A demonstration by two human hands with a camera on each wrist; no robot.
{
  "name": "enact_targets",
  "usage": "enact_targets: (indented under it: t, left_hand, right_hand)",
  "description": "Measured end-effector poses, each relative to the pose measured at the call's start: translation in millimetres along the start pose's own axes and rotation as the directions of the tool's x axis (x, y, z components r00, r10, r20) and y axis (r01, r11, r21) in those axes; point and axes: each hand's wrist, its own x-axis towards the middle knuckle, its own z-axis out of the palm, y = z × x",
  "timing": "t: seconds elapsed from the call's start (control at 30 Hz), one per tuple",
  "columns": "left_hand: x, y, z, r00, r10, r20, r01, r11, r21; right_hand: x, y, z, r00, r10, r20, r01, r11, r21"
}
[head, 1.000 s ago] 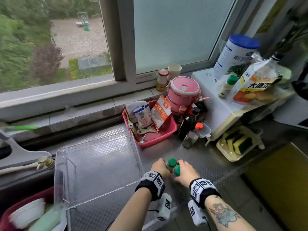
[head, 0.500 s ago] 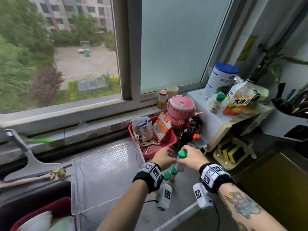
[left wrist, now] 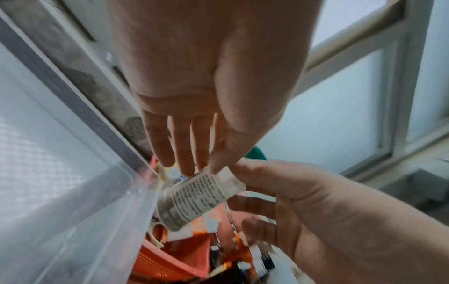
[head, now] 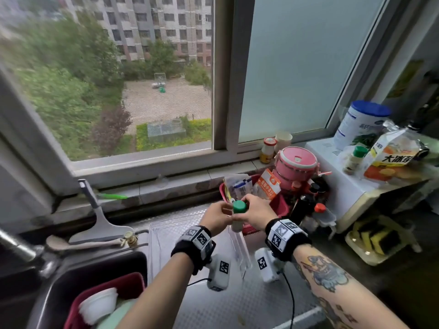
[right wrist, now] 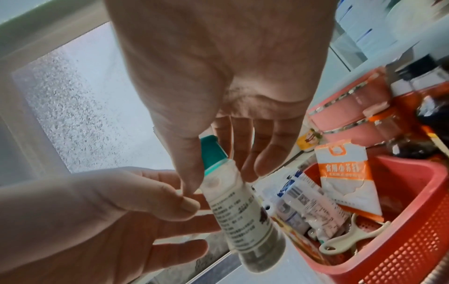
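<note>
Bottle (head: 238,216), one, between left hand (head: 216,218), right hand (head: 257,214)

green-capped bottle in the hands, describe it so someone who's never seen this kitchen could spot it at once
Below the window, find the red basket on the counter. At its near edge, the left hand and right hand pinch a small white bottle. The other green-capped bottle stands on the white appliance; this one is held aloft.

Between left hand (head: 217,217) and right hand (head: 257,216), above tray (head: 171,236) wall: bottle (head: 237,218). Right of tray: basket (head: 281,206) (packets (head: 242,188) inside). Behind basket: lunch box (head: 297,165). Left of tray: sink (head: 78,269). Far right: microwave (head: 332,169), can (head: 361,124) on top.
</note>
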Motion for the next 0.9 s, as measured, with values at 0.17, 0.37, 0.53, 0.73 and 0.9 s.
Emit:
enact_targets:
  t: [0.17, 0.37, 0.53, 0.73, 0.9]
  left_hand:
    - [8, -18, -20, 0.994, -0.085, -0.065, 0.084, 0.996, -0.024]
    - [17, -26, -27, 0.986, -0.157, -0.057, 0.155, 0.987, -0.042]
    - [25, -21, -26, 0.983, -0.182, -0.035, 0.181, 0.983, -0.033]
    - [36, -19, -24, 0.968, -0.247, -0.037, 0.242, 0.963, -0.119]
    - [40, -18, -22, 0.956, -0.289, -0.056, 0.275, 0.943, -0.186]
  right_hand:
    - [23, -9, 25, 0.999, 0.014, 0.038, -0.013, 1.000, -0.025]
    - [43, -7, 42, 0.996, 0.037, 0.080, -0.035, 0.999, -0.027]
    - [57, -5, 43, 0.995, 0.051, 0.082, -0.049, 0.998, -0.025]
    - [71, 1, 46, 0.995, 0.055, 0.078, -0.052, 0.998, -0.034]
    - [77, 3, 51, 0.996, 0.046, 0.081, -0.044, 0.999, -0.021]
